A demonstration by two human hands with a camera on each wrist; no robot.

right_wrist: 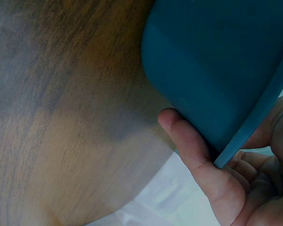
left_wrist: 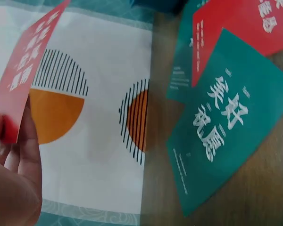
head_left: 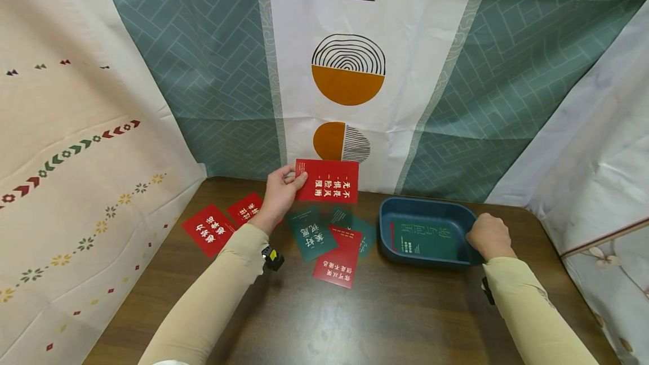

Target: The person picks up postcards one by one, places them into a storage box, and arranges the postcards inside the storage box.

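My left hand point(head_left: 283, 193) pinches a red card point(head_left: 334, 170) with white characters by its left edge, raised above the table near the back curtain. In the left wrist view, the same red card point(left_wrist: 26, 61) stands tilted between thumb and fingers. At the right, my right hand point(head_left: 489, 236) grips the right end of a dark blue tray point(head_left: 431, 205); the right wrist view has its fingers around the rim of the tray point(right_wrist: 198, 80). A green card point(head_left: 431, 244) with a red strip lies inside the tray.
Under the held card, a green card point(head_left: 310, 235) overlaps a red card point(head_left: 338, 263) and another green card point(head_left: 366, 235). Two red cards point(head_left: 208, 230) lie on the left of the wooden table point(head_left: 385, 320). A patterned curtain point(head_left: 223, 100) hangs behind.
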